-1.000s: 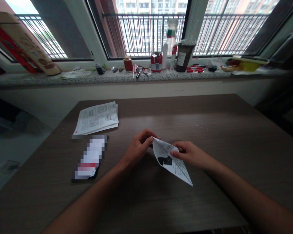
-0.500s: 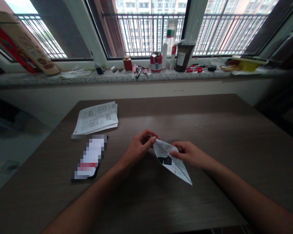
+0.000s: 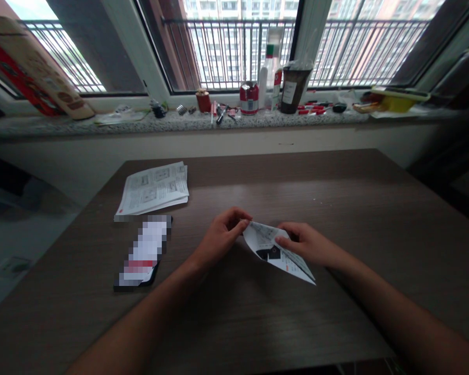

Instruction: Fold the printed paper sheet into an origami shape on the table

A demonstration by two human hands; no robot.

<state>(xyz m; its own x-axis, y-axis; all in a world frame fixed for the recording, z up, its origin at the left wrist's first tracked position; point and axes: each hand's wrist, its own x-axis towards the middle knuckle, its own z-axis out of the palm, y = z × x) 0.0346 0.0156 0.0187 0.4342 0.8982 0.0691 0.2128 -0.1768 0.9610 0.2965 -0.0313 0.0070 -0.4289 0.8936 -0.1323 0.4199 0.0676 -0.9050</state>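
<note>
Between my hands, over the middle of the table, is a folded sheet of printed paper (image 3: 263, 245), white with small text and a dark picture. It narrows to a point toward the lower right. My left hand (image 3: 229, 229) pinches its upper left corner between thumb and fingers. On the upper right edge, my right hand (image 3: 300, 240) grips it, thumb on top and the fingers partly hidden behind. To the left lies a phone (image 3: 144, 252) with a blurred-out screen, and behind it a small stack of printed sheets (image 3: 154, 188).
The brown table (image 3: 355, 208) meets a wall below the window. On the stone sill (image 3: 133, 124) stand a red can (image 3: 249, 98), a dark cup (image 3: 293, 89), a bottle (image 3: 271, 78), red-handled tools (image 3: 312, 110) and a yellow container (image 3: 400, 101).
The folded paper has swung so that its pointed end sits farther right and slightly higher, with its fold a little more open. My right hand has shifted slightly right; my left hand stays nearly still.
</note>
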